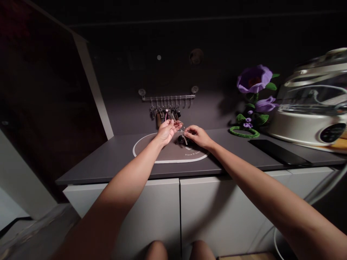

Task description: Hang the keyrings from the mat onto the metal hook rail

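A small bunch of keys (185,139) on a thin metal ring hangs between my two hands, just above a brown mat with a white rim (141,148). My left hand (167,132), palm turned up, pinches the ring's side with thumb and forefinger. From the other side, my right hand (199,135) grips the bunch between bent thumb and fingertips. A round dark piece dangles beside the keys. Fine detail at the fingertips is too small to make out. Behind my hands, several key sets (159,112) hang from a clear hook rail (169,97) on the wall.
Right of the mat, a purple flower decoration (254,81) stands on a green ring base. A black phone-like slab (278,151) lies near the front edge of the grey countertop (108,159). A white appliance with a clear cover (306,124) fills the right end. White cabinet doors (151,209) are below.
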The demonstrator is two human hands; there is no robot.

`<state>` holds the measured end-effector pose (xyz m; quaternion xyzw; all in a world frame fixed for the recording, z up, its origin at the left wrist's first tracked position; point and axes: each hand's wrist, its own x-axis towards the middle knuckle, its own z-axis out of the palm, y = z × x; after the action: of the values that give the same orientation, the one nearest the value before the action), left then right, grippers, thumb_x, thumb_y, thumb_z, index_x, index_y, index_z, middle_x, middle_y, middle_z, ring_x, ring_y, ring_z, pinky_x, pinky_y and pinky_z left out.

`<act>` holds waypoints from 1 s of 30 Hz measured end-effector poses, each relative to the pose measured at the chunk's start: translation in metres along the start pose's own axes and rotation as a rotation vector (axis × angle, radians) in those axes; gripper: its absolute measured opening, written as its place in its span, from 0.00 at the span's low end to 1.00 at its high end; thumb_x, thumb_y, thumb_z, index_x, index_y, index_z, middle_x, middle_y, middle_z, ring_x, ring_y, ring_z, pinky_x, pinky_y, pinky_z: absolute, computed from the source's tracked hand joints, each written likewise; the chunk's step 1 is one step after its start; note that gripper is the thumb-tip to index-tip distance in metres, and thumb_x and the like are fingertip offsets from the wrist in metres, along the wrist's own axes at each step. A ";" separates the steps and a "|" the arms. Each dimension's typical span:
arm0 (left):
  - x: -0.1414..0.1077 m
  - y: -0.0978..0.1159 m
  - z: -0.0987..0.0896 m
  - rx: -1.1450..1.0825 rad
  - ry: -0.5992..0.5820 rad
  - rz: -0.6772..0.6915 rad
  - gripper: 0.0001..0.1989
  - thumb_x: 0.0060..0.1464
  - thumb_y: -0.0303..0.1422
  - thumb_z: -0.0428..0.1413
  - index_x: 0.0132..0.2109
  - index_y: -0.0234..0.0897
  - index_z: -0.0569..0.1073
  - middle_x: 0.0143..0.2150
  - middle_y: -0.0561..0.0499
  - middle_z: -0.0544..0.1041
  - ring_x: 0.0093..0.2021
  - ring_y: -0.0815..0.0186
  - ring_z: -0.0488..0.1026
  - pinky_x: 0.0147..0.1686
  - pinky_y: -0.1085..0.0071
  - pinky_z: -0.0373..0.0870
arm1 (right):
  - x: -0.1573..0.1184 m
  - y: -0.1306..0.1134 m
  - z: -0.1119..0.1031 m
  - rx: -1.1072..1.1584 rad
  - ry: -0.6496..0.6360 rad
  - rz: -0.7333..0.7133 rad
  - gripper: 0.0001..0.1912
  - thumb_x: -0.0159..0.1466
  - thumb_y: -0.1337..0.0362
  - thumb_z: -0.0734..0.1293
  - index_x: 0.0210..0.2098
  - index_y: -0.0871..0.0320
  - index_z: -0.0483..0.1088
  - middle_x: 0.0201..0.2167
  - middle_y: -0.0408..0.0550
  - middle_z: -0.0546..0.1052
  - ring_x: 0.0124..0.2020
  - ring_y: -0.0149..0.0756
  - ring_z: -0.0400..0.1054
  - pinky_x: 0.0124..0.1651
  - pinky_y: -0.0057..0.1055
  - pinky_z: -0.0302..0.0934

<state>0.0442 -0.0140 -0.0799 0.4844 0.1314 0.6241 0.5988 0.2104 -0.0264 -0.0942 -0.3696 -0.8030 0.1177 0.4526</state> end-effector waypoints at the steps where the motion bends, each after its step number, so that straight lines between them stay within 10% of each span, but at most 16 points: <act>1: 0.001 0.000 -0.001 -0.007 0.006 0.005 0.06 0.56 0.24 0.46 0.31 0.32 0.63 0.29 0.50 0.72 0.34 0.72 0.73 0.48 0.64 0.67 | 0.000 0.000 0.000 0.006 0.000 0.008 0.13 0.55 0.55 0.62 0.31 0.60 0.68 0.30 0.45 0.71 0.29 0.28 0.63 0.35 0.27 0.58; 15: 0.007 -0.009 -0.012 0.083 0.321 -0.081 0.06 0.55 0.23 0.47 0.31 0.31 0.64 0.24 0.50 0.71 0.29 0.72 0.73 0.45 0.65 0.70 | 0.004 0.000 -0.005 0.325 0.132 0.127 0.16 0.53 0.52 0.64 0.30 0.59 0.63 0.27 0.42 0.67 0.28 0.27 0.59 0.33 0.25 0.56; 30: -0.007 -0.029 -0.004 0.559 0.013 -0.228 0.08 0.50 0.28 0.55 0.37 0.32 0.63 0.20 0.53 0.71 0.21 0.73 0.69 0.26 0.73 0.69 | 0.007 0.003 -0.003 0.582 0.204 0.212 0.18 0.52 0.49 0.64 0.31 0.57 0.60 0.35 0.46 0.72 0.32 0.28 0.63 0.37 0.28 0.59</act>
<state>0.0577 -0.0114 -0.1066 0.6085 0.3555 0.4956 0.5076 0.2126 -0.0203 -0.0896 -0.3162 -0.6432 0.3508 0.6027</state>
